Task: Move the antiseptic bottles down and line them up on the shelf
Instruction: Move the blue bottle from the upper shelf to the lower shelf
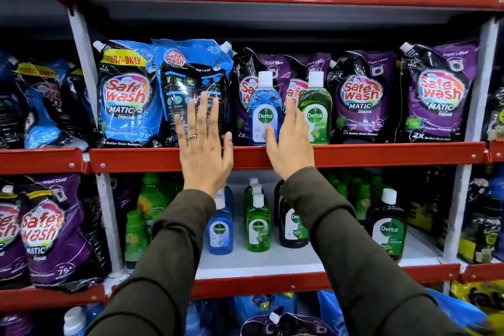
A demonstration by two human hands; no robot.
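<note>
Two antiseptic bottles stand on the upper shelf (381, 154): a blue bottle (264, 106) and a green bottle (316, 109), both with white caps. My right hand (290, 142) is open between them, thumb touching the blue bottle's lower front. My left hand (203, 144) is open and flat, left of the blue bottle, over a blue pouch. On the lower shelf (272, 264) stand a blue bottle (220, 229), a green bottle (257, 224), a dark bottle (291, 226) partly behind my right sleeve, and another dark bottle (388, 226) to the right.
Blue detergent pouches (128, 95) and purple detergent pouches (360, 95) fill the upper shelf behind the bottles. Green bottles (148, 210) crowd the lower shelf's left and back. White uprights (84, 68) frame the bay. More pouches sit on the left bay (51, 229).
</note>
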